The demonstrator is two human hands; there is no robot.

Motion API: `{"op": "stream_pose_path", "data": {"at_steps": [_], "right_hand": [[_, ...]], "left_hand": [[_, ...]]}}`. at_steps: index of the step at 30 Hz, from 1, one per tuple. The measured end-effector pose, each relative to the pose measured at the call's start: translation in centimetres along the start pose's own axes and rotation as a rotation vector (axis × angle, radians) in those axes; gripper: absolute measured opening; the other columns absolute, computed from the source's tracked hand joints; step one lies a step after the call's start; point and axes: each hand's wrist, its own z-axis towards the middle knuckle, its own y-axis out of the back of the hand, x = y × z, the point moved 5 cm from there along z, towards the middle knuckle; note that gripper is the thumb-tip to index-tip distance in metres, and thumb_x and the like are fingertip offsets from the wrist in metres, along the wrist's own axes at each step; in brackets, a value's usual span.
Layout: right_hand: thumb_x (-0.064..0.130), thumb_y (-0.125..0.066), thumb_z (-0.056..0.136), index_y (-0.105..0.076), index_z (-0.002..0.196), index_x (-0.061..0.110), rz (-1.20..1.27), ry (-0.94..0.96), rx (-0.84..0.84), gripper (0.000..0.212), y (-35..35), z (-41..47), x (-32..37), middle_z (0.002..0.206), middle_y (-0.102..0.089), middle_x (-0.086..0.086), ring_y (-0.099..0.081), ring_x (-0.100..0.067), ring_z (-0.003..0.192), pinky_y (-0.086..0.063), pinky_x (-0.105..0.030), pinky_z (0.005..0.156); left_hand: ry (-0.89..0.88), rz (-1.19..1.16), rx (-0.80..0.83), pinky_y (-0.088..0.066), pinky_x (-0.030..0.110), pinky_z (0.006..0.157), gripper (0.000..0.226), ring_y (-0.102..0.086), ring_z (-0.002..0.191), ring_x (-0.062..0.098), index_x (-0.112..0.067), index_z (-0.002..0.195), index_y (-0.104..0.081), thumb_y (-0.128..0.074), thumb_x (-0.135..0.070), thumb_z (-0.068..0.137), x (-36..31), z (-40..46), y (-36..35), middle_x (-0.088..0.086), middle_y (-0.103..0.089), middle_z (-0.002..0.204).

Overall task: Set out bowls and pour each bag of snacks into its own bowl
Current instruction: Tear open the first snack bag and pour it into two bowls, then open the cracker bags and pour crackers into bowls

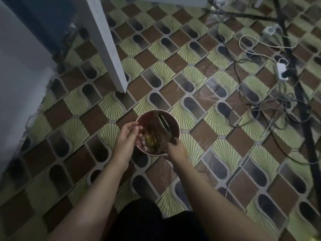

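Snack bag (157,129) over bowl (175,122), pinched by right hand (175,147), left hand (127,136) open beside it

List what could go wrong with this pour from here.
1. The right hand pinches the brown snack bag by one end only; it may slip into the bowl.
2. The left hand is open beside the bowl and steadies nothing, so the bowl could tip on the floor.
3. Loose cables lie nearby, a tripping risk.

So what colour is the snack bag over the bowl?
Brown; the snack bag over the bowl shows in the head view.
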Motion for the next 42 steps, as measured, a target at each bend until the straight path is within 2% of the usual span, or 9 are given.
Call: {"op": "stream_pose_path", "data": {"at_steps": [2,5,9,15,20,26,32,36,42], "right_hand": [[0.024,-0.051,0.094,-0.058,0.115,0.027,0.072,0.043,-0.034,0.022,0.8,-2.7,2.4,0.104,-0.067,0.001,-0.069,-0.021,0.091,-0.061,-0.047,0.08],[0.03,-0.051,0.091,-0.063,0.092,0.042,0.121,0.227,-0.068,0.018,2.4,-8.7,9.1,0.1,-0.07,0.007,-0.068,-0.018,0.095,-0.059,-0.045,0.083],[0.021,-0.048,0.1,-0.064,0.091,0.026,0.153,0.526,-0.069,0.019,5.7,-21.3,21.4,0.087,-0.07,0.007,-0.064,-0.005,0.084,-0.052,-0.03,0.08],[0.011,-0.047,0.102,-0.062,0.091,0.012,0.311,0.808,0.223,0.018,8.1,-39.4,34.9,0.08,-0.064,-0.002,-0.057,-0.015,0.067,-0.047,-0.029,0.059],[0.009,-0.047,0.102,-0.063,0.095,0.007,0.283,1.002,0.406,0.017,6.0,-51.4,40.5,0.077,-0.066,-0.002,-0.06,-0.013,0.066,-0.052,-0.028,0.06],[0.012,-0.046,0.102,-0.063,0.095,0.008,0.272,1.037,0.743,0.019,-3.4,-63.5,40.1,0.08,-0.066,-0.008,-0.056,-0.018,0.063,-0.051,-0.029,0.059],[0.015,-0.042,0.104,-0.061,0.093,0.011,0.132,1.04,1.117,0.022,-16.3,-76.7,34.1,0.077,-0.065,-0.004,-0.052,-0.019,0.058,-0.048,-0.03,0.056],[0.016,-0.038,0.105,-0.056,0.09,0.01,0.079,1.034,1.227,0.024,-23.7,-84.1,28.4,0.075,-0.063,-0.007,-0.05,-0.019,0.054,-0.046,-0.03,0.053],[0.02,-0.037,0.106,-0.051,0.087,0.012,0.019,1.065,1.307,0.025,-33.6,-93.2,20.7,0.07,-0.061,-0.003,-0.05,-0.02,0.049,-0.045,-0.032,0.051]], "left_hand": [[-0.003,-0.002,-0.016,-0.053,0.03,0.082,0.019,-0.065,0.104,0.019,-0.026,0.116,-0.06,-0.05,-0.026,0.1,-2.3,-1.7,0.5,-0.002,-0.067,0.115],[-0.054,-0.022,-0.013,-0.05,0.028,0.08,0.018,-0.065,0.103,0.017,-0.027,0.115,-0.06,-0.049,-0.026,0.1,-7.6,-5.3,0.7,-0.003,-0.068,0.112],[-0.209,-0.061,0.008,-0.051,0.028,0.08,0.018,-0.064,0.096,0.016,-0.022,0.113,-0.06,-0.047,-0.023,0.101,-19.3,-12.6,1.1,0.0,-0.068,0.108],[-0.476,-0.13,-0.114,-0.055,0.03,0.081,0.019,-0.064,0.086,0.014,-0.024,0.103,-0.065,-0.047,-0.019,0.102,-36.0,-24.4,5.0,-0.002,-0.07,0.096],[-0.665,-0.152,-0.274,-0.056,0.029,0.077,0.022,-0.065,0.086,0.015,-0.023,0.102,-0.064,-0.043,-0.02,0.103,-43.4,-34.4,11.4,-0.005,-0.069,0.095],[-0.776,-0.151,-0.569,-0.054,0.031,0.083,0.022,-0.064,0.08,0.013,-0.016,0.104,-0.063,-0.041,-0.017,0.104,-43.9,-46.2,24.1,-0.007,-0.069,0.091],[-0.782,-0.252,-0.954,-0.049,0.031,0.078,0.022,-0.061,0.076,0.013,-0.016,0.099,-0.064,-0.042,-0.017,0.104,-36.9,-59.2,38.5,-0.007,-0.067,0.085],[-0.734,-0.307,-1.13,-0.047,0.032,0.075,0.023,-0.06,0.074,0.014,-0.017,0.097,-0.064,-0.042,-0.019,0.104,-31.4,-66.2,46.0,-0.006,-0.067,0.083],[-0.748,-0.33,-1.266,-0.045,0.027,0.07,0.023,-0.058,0.07,0.014,-0.015,0.096,-0.063,-0.042,-0.021,0.104,-25.9,-74.2,55.2,-0.008,-0.066,0.081]]}}
